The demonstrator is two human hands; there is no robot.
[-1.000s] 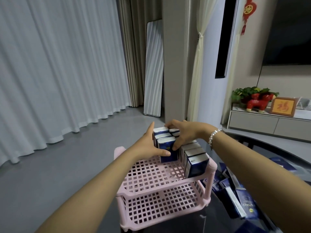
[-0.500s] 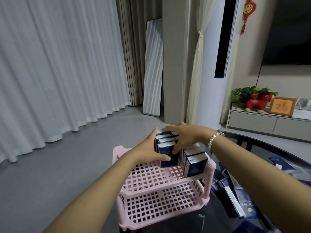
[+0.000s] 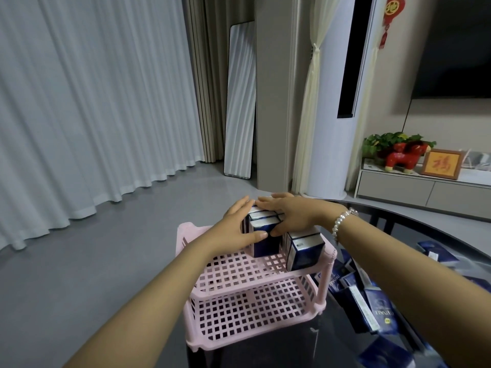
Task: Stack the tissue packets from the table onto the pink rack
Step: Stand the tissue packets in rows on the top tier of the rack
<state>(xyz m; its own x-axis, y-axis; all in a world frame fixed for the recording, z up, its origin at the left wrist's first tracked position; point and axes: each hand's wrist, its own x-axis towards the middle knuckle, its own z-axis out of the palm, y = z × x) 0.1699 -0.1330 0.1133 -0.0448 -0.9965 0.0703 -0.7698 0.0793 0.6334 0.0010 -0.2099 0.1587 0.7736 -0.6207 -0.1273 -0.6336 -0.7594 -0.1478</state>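
Tissue packets, row on rack (image 3: 263,236): small dark-blue packs with white top bands, standing upright side by side on the top shelf of the pink rack (image 3: 239,272), toward its far side. A second row of packets (image 3: 305,251) stands just beside them at the right edge of the shelf.

Hands: your left hand (image 3: 233,229) lies flat against the left face of the row, thumb across the front pack; your right hand (image 3: 289,213) rests over the tops, fingers extended, thumb at the front. Both are pressing the row together, neither curled round a single pack.

Risk, as a judgement: the packs look light and narrow-based on an open grid, so uneven pressure or a quick release could tip the front one forward. The right-hand row sits at the shelf rim and could be nudged off.

Remaining stock: loose packets (image 3: 372,301) lie heaped on the dark tabletop (image 3: 414,229) right of the rack. The lower shelf holds nothing visible.
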